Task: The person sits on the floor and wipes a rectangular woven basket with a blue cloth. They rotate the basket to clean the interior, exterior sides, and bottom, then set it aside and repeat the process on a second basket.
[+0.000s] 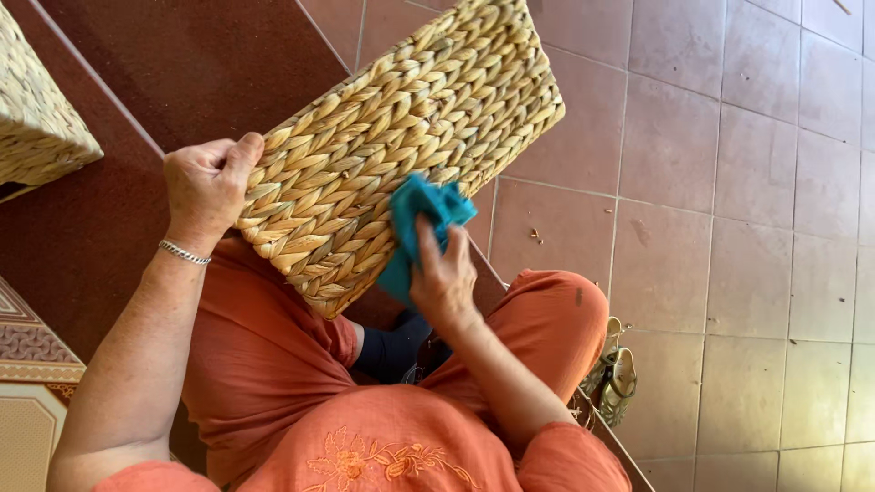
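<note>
1. Head view, basket: woven straw basket (401, 137) is tilted over the person's lap, with its flat plaited face turned up toward the camera.
2. Left hand (205, 187): closed around the basket's left edge, thumb on the weave, gripping it. A silver bracelet (183, 252) sits on this wrist.
3. Right hand (442, 278): fingers closed on a teal cloth (421, 223), which is pressed against the basket's lower right face.
4. Person: seated, wearing orange trousers (264, 355) and an orange embroidered top.
5. Surroundings: reddish tiled floor (729, 182) lies beyond the basket. A second woven basket (36, 109) shows at the upper left corner, well apart. A pair of sandals (615, 378) rests on the floor just beside the right knee.
</note>
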